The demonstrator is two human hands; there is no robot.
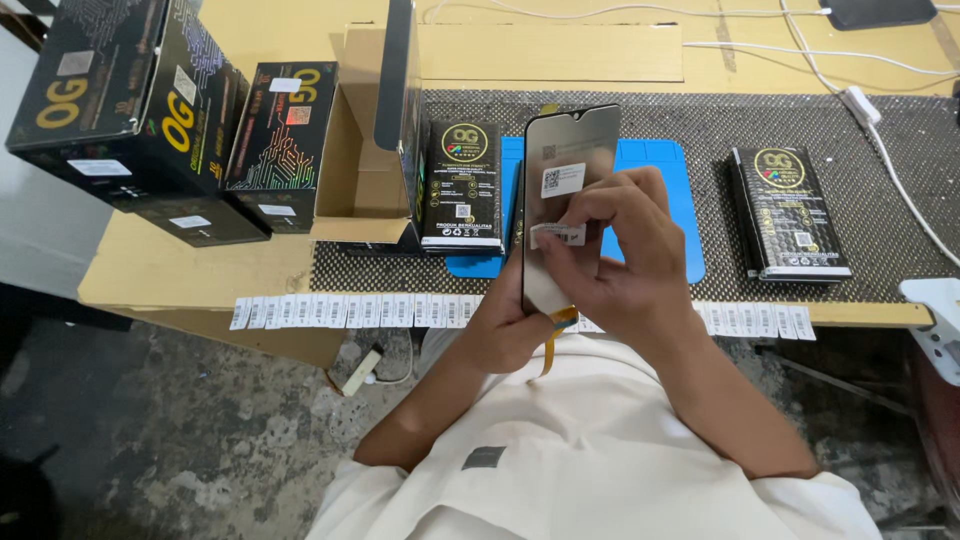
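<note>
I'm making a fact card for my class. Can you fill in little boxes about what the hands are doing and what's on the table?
Left hand: left hand grips the phone screen panel from below, upright.
Right hand: right hand presses a small white sticker onto the panel.
Panel tail: orange ribbon cable hangs down.
Under it: blue mat.
Table edge: strip of white labels.
Nearby: flat black packs, black boxes.

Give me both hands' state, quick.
Left hand: closed on the phone screen, holding it from below.
Right hand: fingers pinching a small white sticker against the screen.
</note>
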